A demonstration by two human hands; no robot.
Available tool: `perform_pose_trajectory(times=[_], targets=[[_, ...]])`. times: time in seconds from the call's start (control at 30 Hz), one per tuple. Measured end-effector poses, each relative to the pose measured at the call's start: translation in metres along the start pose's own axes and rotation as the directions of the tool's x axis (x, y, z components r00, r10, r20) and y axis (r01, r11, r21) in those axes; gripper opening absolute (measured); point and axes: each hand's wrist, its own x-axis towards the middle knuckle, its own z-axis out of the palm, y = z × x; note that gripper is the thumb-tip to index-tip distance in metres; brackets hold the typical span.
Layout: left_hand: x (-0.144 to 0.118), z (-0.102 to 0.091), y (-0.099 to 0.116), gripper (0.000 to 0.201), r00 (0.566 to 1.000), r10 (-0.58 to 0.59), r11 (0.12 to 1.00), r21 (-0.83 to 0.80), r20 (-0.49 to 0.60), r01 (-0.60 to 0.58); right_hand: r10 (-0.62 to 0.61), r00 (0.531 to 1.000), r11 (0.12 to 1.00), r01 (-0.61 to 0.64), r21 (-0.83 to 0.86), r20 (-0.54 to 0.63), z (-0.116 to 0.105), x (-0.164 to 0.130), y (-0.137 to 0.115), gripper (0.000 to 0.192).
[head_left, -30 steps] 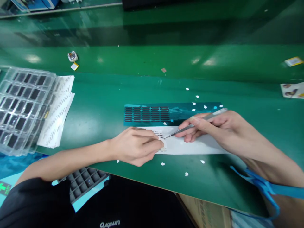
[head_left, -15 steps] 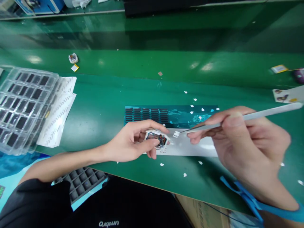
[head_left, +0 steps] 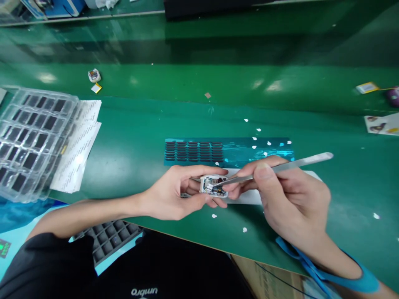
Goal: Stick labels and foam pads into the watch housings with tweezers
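Note:
My left hand (head_left: 174, 193) grips a small white electronic device housing (head_left: 204, 187) by its edges, its open side with circuit parts facing up. My right hand (head_left: 286, 199) is closed around metal tweezers (head_left: 299, 162), whose tips reach inside the housing. At the tips lies a small white piece (head_left: 210, 187); I cannot tell whether the tweezers still pinch it. Beneath both hands is a white sheet (head_left: 246, 197), partly covered by them. A blue film strip (head_left: 240, 149) with rows of dark pieces lies just beyond.
Clear trays (head_left: 34, 141) with dark parts are stacked at left beside printed paper sheets (head_left: 75, 166). Small white stickers (head_left: 245, 229) are scattered about the green bench. Another open housing (head_left: 94, 75) and a battery (head_left: 96, 88) lie farther back. A grey compartment tray (head_left: 109, 241) sits below the bench edge.
My right hand has moved left, bringing the tweezers and the white piece from beside the housing into it. My left hand has shifted slightly right and turned the housing a little.

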Motion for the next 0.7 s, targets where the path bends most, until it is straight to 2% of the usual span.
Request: perform_pose_trajectory(times=[0.23,0.5,0.7], targets=[[0.0008,0.0001,0.0002,0.049,1.0,-0.02,1.0,-0.007,0.008,0.02,-0.082,0.996,0.989,0.078,-0.129,-0.028,0.0003,-0.0006,0.0004,0.029],[0.0005,0.0013,-0.0021,0.05,0.999,-0.034,0.999,-0.021,0.002,0.034,-0.07,0.998,0.992,0.069,-0.109,-0.009,0.0021,0.0002,0.001,0.026],[0.0006,0.0017,-0.0011,0.05,0.997,-0.076,0.997,-0.029,-0.009,0.076,-0.147,0.989,0.961,0.139,-0.238,-0.016,0.0031,0.0009,-0.0009,0.029]])
